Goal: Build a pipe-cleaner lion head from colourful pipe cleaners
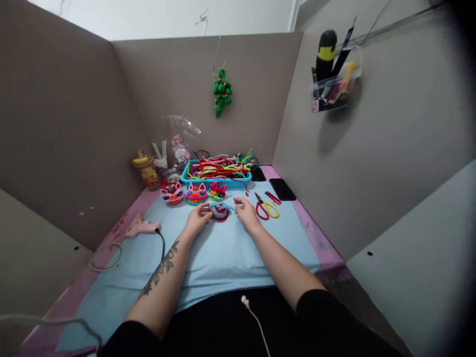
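Observation:
Between my hands, a small round piece of coiled chenille stems (219, 212) in teal and red rests near the table's middle. My left hand (198, 218) is closed on its left edge with thumb and fingers. On the other side, my right hand (245, 212) pinches the end of a light blue fuzzy stem (231, 208) that runs out from the piece. Just behind stand three finished-looking colourful animal heads, a pink-eared one (173, 193), a middle one (196, 194) and a smaller red one (216, 191).
A blue tray (219, 183) of loose chenille stems stands at the back. Scissors (267, 208), a red tool (273, 198) and a black phone (282, 189) lie right. A pink glue gun (143, 227) with its cord lies left, near a drink cup (148, 171). Partitions enclose the table.

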`<state>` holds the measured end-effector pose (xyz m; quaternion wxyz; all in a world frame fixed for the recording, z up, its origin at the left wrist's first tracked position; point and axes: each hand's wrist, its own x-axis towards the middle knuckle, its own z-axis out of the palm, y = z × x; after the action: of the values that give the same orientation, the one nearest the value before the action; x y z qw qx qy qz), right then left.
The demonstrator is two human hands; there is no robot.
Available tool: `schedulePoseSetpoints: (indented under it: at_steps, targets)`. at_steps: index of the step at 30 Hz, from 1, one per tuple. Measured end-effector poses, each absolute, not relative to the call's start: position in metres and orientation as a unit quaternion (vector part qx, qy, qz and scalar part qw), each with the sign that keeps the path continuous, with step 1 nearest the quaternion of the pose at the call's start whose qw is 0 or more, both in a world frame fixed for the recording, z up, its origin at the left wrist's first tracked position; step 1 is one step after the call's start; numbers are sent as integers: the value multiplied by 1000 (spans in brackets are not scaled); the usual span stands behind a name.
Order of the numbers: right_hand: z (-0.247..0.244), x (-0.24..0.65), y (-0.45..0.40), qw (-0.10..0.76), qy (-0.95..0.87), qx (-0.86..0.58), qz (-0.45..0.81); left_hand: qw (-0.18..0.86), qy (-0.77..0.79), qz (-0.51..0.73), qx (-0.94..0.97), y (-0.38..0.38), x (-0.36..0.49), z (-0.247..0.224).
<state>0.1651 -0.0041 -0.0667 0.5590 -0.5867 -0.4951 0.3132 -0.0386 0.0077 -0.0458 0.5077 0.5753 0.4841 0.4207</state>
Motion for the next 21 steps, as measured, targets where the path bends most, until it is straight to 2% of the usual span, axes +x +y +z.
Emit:
schedulePoseSetpoints:
  at_steps: [4,8,14,21]
  targets:
    - [-66,173,-6,533,-549,-601,232,281,551,378,689,10,-45,-49]
    - [-62,171,-12,498,-613,-581,194,173,502,380,757,14,-45,-52]
    - [-62,157,-17,477,-683,-532,153,223,405,350,815,14,-38,-57]
    - [-64,156,-16,470,-664,-546,200,309,395,417,758,9,-36,-49]
